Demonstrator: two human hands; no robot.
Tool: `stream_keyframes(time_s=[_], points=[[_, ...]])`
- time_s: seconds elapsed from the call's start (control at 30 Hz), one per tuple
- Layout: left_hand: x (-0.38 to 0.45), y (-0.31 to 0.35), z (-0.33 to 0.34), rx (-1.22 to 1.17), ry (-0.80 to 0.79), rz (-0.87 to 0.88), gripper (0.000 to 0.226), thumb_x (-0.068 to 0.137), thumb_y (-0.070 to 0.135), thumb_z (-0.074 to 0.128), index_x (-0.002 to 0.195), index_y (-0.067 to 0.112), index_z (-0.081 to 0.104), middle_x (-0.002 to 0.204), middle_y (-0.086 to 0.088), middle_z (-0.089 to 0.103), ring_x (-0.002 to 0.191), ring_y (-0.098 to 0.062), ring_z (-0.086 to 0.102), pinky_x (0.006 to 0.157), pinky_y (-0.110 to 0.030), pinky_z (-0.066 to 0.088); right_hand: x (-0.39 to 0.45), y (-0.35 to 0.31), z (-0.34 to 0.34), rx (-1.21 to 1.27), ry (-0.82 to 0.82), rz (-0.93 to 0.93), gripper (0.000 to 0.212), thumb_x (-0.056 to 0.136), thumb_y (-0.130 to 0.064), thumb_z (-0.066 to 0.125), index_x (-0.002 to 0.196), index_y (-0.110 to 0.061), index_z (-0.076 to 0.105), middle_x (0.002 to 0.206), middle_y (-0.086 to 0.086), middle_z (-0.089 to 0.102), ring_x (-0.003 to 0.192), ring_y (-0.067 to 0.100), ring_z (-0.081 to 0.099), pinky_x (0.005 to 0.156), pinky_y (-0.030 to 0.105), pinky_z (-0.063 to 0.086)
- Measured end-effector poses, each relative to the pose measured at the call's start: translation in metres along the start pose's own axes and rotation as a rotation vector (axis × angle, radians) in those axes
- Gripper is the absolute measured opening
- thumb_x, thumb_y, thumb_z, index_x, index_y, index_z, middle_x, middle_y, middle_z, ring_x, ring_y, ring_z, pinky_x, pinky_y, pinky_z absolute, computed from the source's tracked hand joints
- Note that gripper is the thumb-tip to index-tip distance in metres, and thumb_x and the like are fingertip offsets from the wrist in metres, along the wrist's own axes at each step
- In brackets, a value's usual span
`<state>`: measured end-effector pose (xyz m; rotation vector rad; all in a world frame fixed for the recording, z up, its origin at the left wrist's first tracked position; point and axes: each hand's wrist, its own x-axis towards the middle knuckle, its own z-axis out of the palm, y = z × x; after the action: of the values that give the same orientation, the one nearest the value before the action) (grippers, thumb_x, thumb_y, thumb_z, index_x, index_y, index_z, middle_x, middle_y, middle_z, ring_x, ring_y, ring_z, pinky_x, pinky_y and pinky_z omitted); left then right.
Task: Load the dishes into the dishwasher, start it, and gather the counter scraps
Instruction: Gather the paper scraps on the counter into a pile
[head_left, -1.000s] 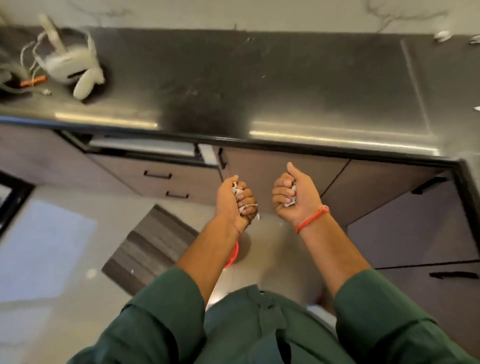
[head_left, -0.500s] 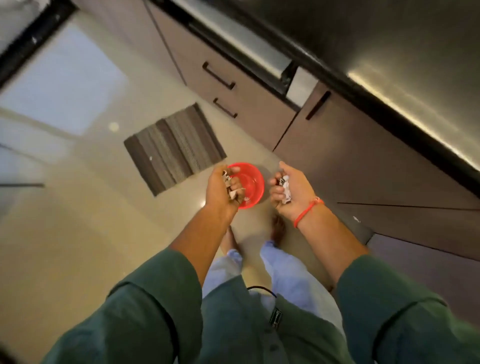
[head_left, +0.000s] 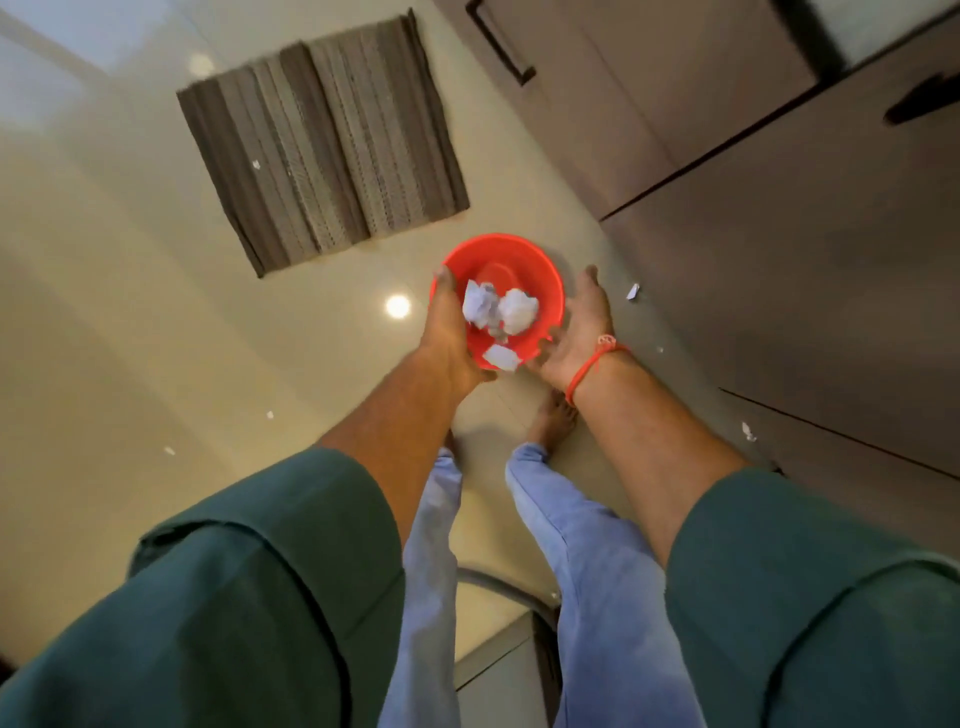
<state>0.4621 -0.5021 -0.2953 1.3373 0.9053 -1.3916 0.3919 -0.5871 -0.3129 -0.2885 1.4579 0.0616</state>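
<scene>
We look straight down at a glossy cream floor (head_left: 130, 322), w/ dark brown cabinet fronts (head_left: 779, 260) along the right & black bar handles on them. Our green sleeves (head_left: 249, 613) fill the bottom of the view, light blue trousers (head_left: 587, 571) betw. them, one bare foot (head_left: 556, 415) showing below the hands. A striped grey-brown mat (head_left: 322, 150) lies on the floor at top centre, apart from the cabinets.

Next in size: the red bowl (head_left: 524, 265) on the floor just in front of the feet, near the mat's lower right corner. Our left hand (head_left: 449, 332) & right hand (head_left: 579, 332) flank it, both w/ fingers straight & spread loose, palms turned in toward ea. other, gripping nothing. A red thread band (head_left: 592, 366) sits on the right wrist.

White crumpled paper scraps (head_left: 498, 312) are betw. the hands over the bowl's opening; whether they're mid-air or already resting inside, we can't tell – blurred. Smaller white bits (head_left: 632, 291) lie scattered on the floor by the cabinets & a few on the left side.

No brand, label or readable writing anywhere in view.
</scene>
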Motion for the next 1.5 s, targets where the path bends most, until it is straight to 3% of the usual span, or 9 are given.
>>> stream_keyframes(time_s=[0.13,0.27,0.53,0.7,0.83,0.97,1.13,1.27,1.5], points=[[0.017,-0.008,-0.016,-0.054,0.152,0.017,0.056,0.101,0.067,0.026,0.125,0.025,0.057,0.131,0.005,0.056,0.125,-0.019,0.048,0.116,-0.048,0.03,0.014,0.008,-0.005,-0.021,0.011,0.0,0.063,0.101,-0.065,0.02,0.107,-0.017,0.06,0.112,0.012,0.062,0.1,0.025,0.06,0.078,0.036,0.047],[0.0,-0.016,-0.037,-0.057,0.159,0.035,0.075,0.096,0.073,0.032,0.155,0.028,0.033,0.165,-0.005,0.024,0.152,-0.026,0.022,0.122,-0.054,0.02,-0.003,0.018,-0.003,0.014,0.049,-0.032,0.076,0.095,-0.075,0.029,0.157,-0.031,0.028,0.162,0.013,0.026,0.148,0.031,0.029,0.112,0.048,0.031],[-0.093,-0.011,-0.038,0.003,0.036,0.149,0.066,0.102,0.065,0.027,0.153,0.025,0.038,0.156,-0.005,0.04,0.146,-0.022,0.034,0.121,-0.048,0.025,-0.085,0.024,0.01,0.102,-0.005,-0.143,0.071,0.097,-0.071,0.03,0.155,-0.031,0.032,0.161,0.013,0.028,0.149,0.03,0.026,0.117,0.05,0.025],[-0.168,-0.007,-0.032,0.239,0.017,0.259,0.035,0.106,0.056,0.027,0.1,0.03,0.051,0.09,0.007,0.057,0.079,-0.004,0.056,0.065,-0.023,0.046,-0.156,0.029,0.013,0.103,-0.029,-0.212,0.071,0.098,-0.071,0.025,0.155,-0.03,0.033,0.16,0.012,0.031,0.147,0.028,0.03,0.114,0.047,0.028],[-0.217,-0.006,-0.029,0.363,-0.026,0.379,0.035,0.106,0.056,0.031,0.105,0.03,0.055,0.075,0.012,0.063,0.056,0.004,0.062,0.055,-0.019,0.048,-0.21,0.034,0.011,0.15,-0.033,-0.259,0.07,0.099,-0.069,0.025,0.152,-0.026,0.039,0.155,0.013,0.038,0.138,0.028,0.041,0.109,0.045,0.035],[-0.26,-0.012,-0.02,0.319,-0.103,0.441,0.054,0.103,0.058,0.038,0.145,0.024,0.044,0.13,0.001,0.052,0.104,-0.006,0.06,0.087,-0.029,0.043,-0.259,0.036,-0.002,0.228,-0.088,-0.283,0.071,0.099,-0.069,0.024,0.152,-0.025,0.04,0.155,0.016,0.038,0.141,0.03,0.039,0.106,0.044,0.037],[-0.308,-0.033,0.008,0.365,-0.225,0.429,0.031,0.1,0.055,0.048,0.098,0.026,0.058,0.088,0.006,0.072,0.085,-0.008,0.063,0.079,-0.029,0.049,-0.316,0.032,-0.04,0.355,-0.128,-0.378,0.067,0.1,-0.067,0.025,0.149,-0.026,0.045,0.154,0.017,0.038,0.139,0.029,0.041,0.114,0.046,0.035],[-0.34,-0.057,0.051,0.498,-0.365,0.5,0.052,0.1,0.051,0.05,0.145,0.024,0.048,0.147,-0.005,0.05,0.133,-0.019,0.049,0.114,-0.042,0.04,-0.355,0.021,-0.092,0.507,-0.121,-0.498,0.061,0.1,-0.064,0.03,0.142,-0.026,0.052,0.147,0.015,0.047,0.134,0.028,0.045,0.113,0.048,0.037],[-0.379,-0.112,0.139,0.694,-0.654,0.563,0.042,0.102,0.046,0.047,0.143,0.036,0.047,0.153,-0.003,0.045,0.136,-0.018,0.048,0.113,-0.04,0.041,-0.408,0.004,-0.199,0.73,-0.06,-0.681,0.056,0.103,-0.057,0.034,0.143,-0.023,0.052,0.139,0.015,0.053,0.131,0.029,0.05,0.112,0.047,0.038]])
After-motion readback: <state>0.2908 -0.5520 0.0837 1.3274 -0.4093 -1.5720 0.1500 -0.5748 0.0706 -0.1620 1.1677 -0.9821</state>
